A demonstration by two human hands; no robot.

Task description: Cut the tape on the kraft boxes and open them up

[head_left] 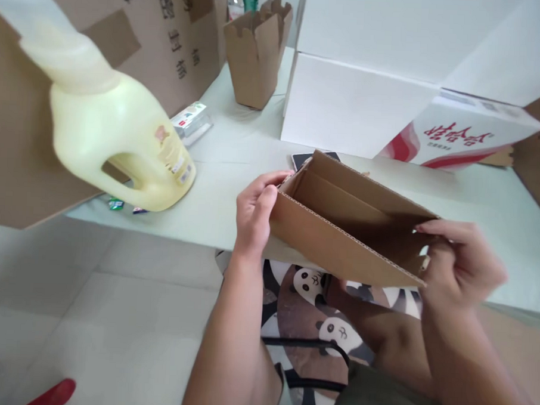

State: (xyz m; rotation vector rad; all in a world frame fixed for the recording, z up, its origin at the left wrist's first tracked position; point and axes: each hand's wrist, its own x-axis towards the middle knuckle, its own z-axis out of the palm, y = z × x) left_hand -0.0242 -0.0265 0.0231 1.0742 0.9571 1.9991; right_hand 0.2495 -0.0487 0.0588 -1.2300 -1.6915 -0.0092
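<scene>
A narrow brown cardboard box (335, 232) with an open top is held between my two hands at the table's front edge. My left hand (257, 211) grips its left end, thumb on the near top corner and fingers at the far side. At the right end, my right hand (459, 264) pinches the cardboard, the index finger reaching inside the rim. A small gap of light shows at that end beside the fingers. The box tilts down to the right. Its bottom is in shadow.
A large yellow detergent jug (116, 124) stands on the left by a big carton (169, 43). Behind are a paper box (253, 64) with bottles, a clear plastic container (193, 124), white boxes (346, 104), a red-and-white carton (461, 133) and a dark flat item (332, 157) on the table (221, 191).
</scene>
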